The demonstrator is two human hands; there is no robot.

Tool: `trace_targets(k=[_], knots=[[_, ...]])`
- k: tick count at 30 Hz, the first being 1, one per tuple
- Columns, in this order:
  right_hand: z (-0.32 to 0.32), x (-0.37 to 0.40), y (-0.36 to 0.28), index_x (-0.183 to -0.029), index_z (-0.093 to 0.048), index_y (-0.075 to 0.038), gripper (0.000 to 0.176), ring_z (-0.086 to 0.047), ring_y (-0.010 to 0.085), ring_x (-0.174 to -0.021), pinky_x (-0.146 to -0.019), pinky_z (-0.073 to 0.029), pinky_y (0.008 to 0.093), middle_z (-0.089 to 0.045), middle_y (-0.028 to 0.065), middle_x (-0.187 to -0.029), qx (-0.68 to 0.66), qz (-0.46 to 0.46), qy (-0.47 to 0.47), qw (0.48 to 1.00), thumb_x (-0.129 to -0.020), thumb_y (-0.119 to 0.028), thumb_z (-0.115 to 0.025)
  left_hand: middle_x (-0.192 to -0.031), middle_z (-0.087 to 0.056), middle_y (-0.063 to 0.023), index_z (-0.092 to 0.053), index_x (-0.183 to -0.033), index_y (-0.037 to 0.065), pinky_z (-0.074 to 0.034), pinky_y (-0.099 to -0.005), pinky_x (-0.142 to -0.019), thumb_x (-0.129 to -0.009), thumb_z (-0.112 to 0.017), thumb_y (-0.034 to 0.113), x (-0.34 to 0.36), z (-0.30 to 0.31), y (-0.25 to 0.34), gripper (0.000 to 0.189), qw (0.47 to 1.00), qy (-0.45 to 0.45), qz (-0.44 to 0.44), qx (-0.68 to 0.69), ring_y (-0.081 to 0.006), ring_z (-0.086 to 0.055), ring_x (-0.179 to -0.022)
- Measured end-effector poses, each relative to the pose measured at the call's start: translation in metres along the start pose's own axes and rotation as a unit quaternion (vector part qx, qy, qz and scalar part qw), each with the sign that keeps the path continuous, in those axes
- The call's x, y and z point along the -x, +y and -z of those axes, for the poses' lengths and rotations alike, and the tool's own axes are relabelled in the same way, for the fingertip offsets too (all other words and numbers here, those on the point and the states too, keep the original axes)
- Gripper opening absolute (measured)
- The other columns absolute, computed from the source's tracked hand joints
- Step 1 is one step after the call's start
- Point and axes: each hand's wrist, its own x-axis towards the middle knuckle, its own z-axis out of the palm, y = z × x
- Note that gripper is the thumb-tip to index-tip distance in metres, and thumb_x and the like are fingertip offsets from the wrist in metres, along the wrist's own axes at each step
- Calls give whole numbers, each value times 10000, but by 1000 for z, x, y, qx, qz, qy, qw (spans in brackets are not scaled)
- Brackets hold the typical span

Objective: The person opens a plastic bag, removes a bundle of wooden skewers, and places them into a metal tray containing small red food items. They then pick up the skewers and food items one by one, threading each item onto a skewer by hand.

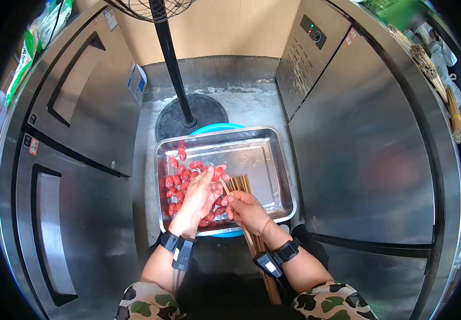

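Over a metal tray (262, 154), my left hand (202, 192) pinches a red, glossy fruit-like piece (218, 173) between its fingers. My right hand (245, 209) holds a thin wooden stick (224, 185), its upper end close to that red piece; whether the tip has entered it I cannot tell. Several similar red pieces (170, 181) lie in the left part of the tray. A bundle of wooden sticks (257, 245) leans over the tray's near edge, passing beneath my right hand, with its upper ends inside the tray.
Beneath the tray shows a blue round rim (217, 128). Behind it stands a black pole (172, 64) on a round base (203, 109). Steel cabinets rise on the left (97, 90) and right (364, 138). Stick bundles (454, 114) lie on the right counter.
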Motion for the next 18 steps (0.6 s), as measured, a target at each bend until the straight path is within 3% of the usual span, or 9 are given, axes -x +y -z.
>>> trace_targets(k=[9,18], knots=[[-2,1,0,-908,-531,-80,185,-330,47,-417,-379,-255,191,-480,-3,-595,30,2,18,999,-949,-204,-401,-818,-600,-39,-570,-1084,-12,-395,-167,-543,-939,-458,268,-1,-1,0,334,1000,7,-2,-26,-49,-477,-620],[-2,1,-1,-873,-534,-86,168,-306,49,-405,-358,-231,200,-446,-20,-578,11,-28,49,998,-942,-187,-418,-726,-511,12,-580,-1018,27,-370,-170,-509,-950,-438,257,-8,2,-15,279,978,12,-78,-193,-39,-398,-565]])
